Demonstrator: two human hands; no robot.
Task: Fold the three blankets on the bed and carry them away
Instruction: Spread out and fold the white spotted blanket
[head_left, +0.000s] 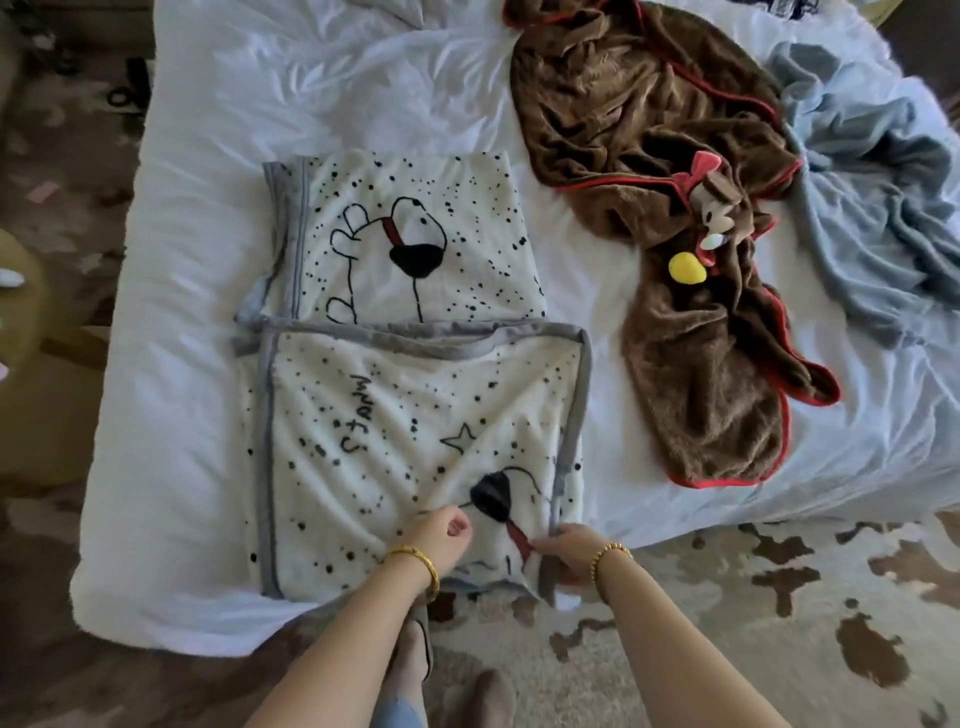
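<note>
Your grip is a double pinch: the left hand nips the plush near the middle of the white blanket, and the right hand clamps its grey-edged corner at the bed's near edge. That corner overhangs the mattress, so a loose pull could drag the folded layers askew or off onto the floor. The brown blanket and blue blanket lie crumpled, still unfolded.
</note>
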